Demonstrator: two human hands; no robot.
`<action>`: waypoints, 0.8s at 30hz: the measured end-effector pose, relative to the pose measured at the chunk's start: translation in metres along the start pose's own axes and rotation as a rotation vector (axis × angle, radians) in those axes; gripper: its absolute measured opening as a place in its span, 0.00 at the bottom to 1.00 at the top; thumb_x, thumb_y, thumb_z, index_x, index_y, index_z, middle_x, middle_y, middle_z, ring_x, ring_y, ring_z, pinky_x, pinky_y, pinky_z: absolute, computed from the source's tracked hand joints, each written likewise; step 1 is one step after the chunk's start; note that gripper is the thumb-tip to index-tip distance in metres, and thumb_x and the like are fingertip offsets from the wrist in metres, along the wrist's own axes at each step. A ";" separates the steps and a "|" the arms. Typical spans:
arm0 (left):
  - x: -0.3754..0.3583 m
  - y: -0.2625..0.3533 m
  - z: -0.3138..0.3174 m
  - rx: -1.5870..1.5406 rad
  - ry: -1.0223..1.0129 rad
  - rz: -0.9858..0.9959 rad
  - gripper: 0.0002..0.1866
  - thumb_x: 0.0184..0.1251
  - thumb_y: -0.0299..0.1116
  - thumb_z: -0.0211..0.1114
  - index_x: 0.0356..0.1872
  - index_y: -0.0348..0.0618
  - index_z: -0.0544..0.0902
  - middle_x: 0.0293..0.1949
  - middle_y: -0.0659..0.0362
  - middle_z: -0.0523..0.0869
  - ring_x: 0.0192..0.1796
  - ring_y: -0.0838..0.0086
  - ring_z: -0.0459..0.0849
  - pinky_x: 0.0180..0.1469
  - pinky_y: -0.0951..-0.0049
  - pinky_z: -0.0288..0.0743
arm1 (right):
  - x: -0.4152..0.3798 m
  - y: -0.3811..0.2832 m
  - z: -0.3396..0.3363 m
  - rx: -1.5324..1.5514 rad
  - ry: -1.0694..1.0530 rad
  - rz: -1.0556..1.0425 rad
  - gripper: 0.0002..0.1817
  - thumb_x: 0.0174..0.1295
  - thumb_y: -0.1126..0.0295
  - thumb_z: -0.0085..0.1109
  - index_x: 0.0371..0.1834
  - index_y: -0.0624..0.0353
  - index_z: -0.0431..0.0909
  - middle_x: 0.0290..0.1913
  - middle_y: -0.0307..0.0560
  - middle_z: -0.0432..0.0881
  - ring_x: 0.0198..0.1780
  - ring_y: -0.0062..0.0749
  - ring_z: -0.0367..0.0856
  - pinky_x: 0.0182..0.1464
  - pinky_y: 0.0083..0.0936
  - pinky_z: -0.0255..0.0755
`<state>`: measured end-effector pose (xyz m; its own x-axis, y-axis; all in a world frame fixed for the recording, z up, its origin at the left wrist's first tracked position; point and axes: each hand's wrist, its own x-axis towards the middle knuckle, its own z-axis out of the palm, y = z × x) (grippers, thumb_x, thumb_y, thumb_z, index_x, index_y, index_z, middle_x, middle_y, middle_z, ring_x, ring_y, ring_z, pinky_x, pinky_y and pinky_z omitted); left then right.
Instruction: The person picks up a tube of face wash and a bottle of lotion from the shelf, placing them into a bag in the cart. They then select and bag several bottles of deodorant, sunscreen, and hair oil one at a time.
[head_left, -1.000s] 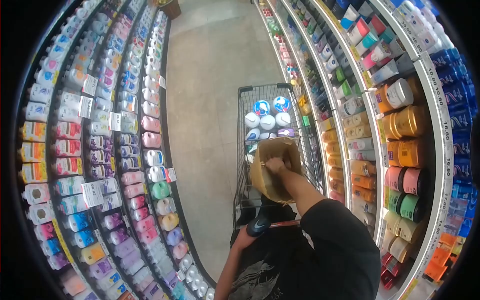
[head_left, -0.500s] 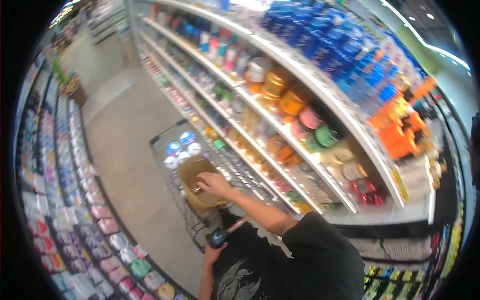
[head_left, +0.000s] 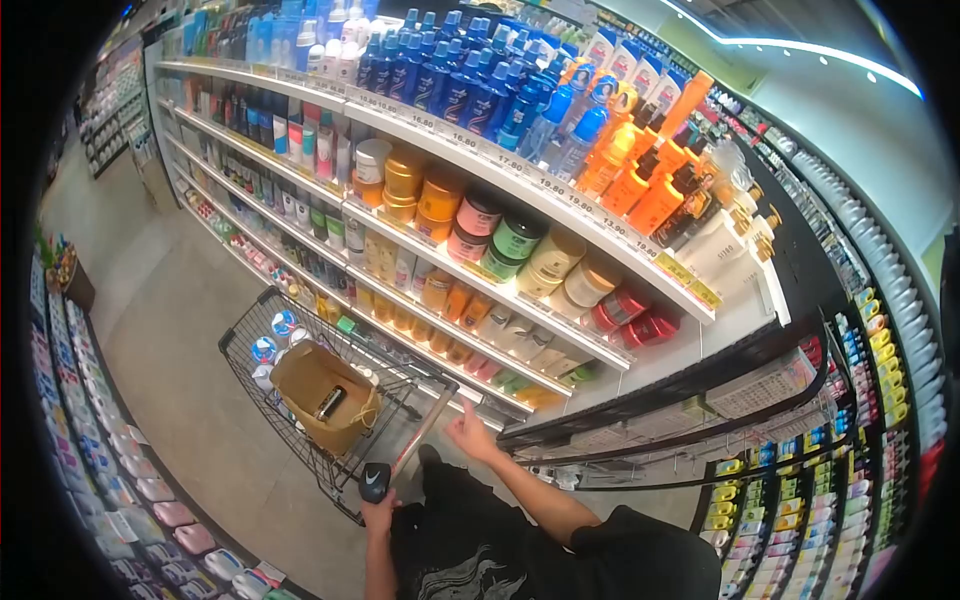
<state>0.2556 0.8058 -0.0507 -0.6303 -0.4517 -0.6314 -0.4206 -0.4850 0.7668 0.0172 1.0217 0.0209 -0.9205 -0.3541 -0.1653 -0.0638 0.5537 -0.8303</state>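
My left hand (head_left: pixel 378 512) is closed around the base of a small rounded black item with a white swoosh (head_left: pixel 375 482), at the near end of the shopping cart handle (head_left: pixel 425 430). Whether those fingers also grip the handle is hidden. Near the handle's other end, my right hand (head_left: pixel 472 437) is raised with fingers apart and nothing in it. The wire shopping cart (head_left: pixel 265 425) carries an open brown bag (head_left: pixel 300 375) with a tied cord at its side. A small dark cylindrical item (head_left: pixel 330 402) lies inside the bag. Several white-and-blue containers (head_left: pixel 264 350) stand beside it.
A tall shelf (head_left: pixel 540 190) of bottles and jars runs along the cart's right side. Its curved black end rack (head_left: pixel 690 420) projects close to my right arm. Low rows of packages (head_left: pixel 155 490) line the left. Grey floor (head_left: pixel 150 290) stretches ahead; a planter (head_left: pixel 72 275) stands there.
My right hand has come out of the brown bag and moved right, beside the cart handle. My left hand keeps the black item. The view has turned right.
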 end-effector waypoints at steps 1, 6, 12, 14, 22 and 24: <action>0.000 -0.001 0.002 0.008 0.000 0.004 0.17 0.68 0.27 0.77 0.55 0.35 0.84 0.39 0.57 0.90 0.29 0.71 0.91 0.31 0.73 0.80 | 0.011 -0.020 -0.007 0.008 0.004 0.000 0.42 0.72 0.61 0.69 0.84 0.60 0.59 0.43 0.47 0.85 0.35 0.40 0.85 0.44 0.40 0.82; 0.002 -0.002 0.000 -0.010 0.010 -0.030 0.19 0.67 0.28 0.78 0.56 0.36 0.83 0.37 0.58 0.90 0.29 0.71 0.91 0.30 0.73 0.78 | 0.074 -0.046 -0.004 1.669 -0.455 0.745 0.15 0.76 0.53 0.64 0.42 0.49 0.70 0.30 0.33 0.75 0.19 0.18 0.62 0.33 0.25 0.73; 0.017 -0.022 -0.005 0.053 0.025 0.006 0.18 0.66 0.28 0.78 0.54 0.36 0.85 0.35 0.58 0.91 0.30 0.71 0.93 0.29 0.73 0.77 | 0.086 -0.061 0.015 1.518 -0.366 0.703 0.14 0.77 0.56 0.63 0.40 0.50 0.70 0.29 0.33 0.73 0.21 0.19 0.62 0.31 0.24 0.69; 0.007 -0.011 -0.001 0.092 0.032 -0.022 0.18 0.66 0.28 0.78 0.54 0.35 0.85 0.37 0.58 0.91 0.30 0.71 0.93 0.29 0.74 0.77 | 0.083 -0.056 0.015 1.535 -0.396 0.680 0.12 0.76 0.58 0.64 0.48 0.49 0.71 0.31 0.34 0.75 0.21 0.18 0.62 0.32 0.25 0.70; 0.001 -0.001 0.011 0.042 0.100 -0.006 0.19 0.65 0.28 0.78 0.55 0.35 0.85 0.39 0.57 0.91 0.30 0.70 0.93 0.30 0.74 0.78 | 0.093 -0.051 -0.010 1.458 -0.355 0.715 0.13 0.77 0.58 0.63 0.52 0.48 0.70 0.30 0.34 0.75 0.19 0.18 0.61 0.31 0.24 0.70; 0.003 -0.003 0.008 0.060 0.104 -0.014 0.20 0.65 0.27 0.78 0.57 0.34 0.85 0.39 0.56 0.91 0.30 0.68 0.93 0.32 0.72 0.82 | 0.096 -0.049 -0.016 1.466 -0.355 0.695 0.13 0.77 0.58 0.63 0.53 0.47 0.70 0.30 0.33 0.75 0.19 0.18 0.61 0.31 0.24 0.70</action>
<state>0.2497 0.8116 -0.0539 -0.5544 -0.5221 -0.6480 -0.4691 -0.4472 0.7616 -0.0737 0.9722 0.0543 -0.4752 -0.6159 -0.6284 0.8768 -0.3909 -0.2800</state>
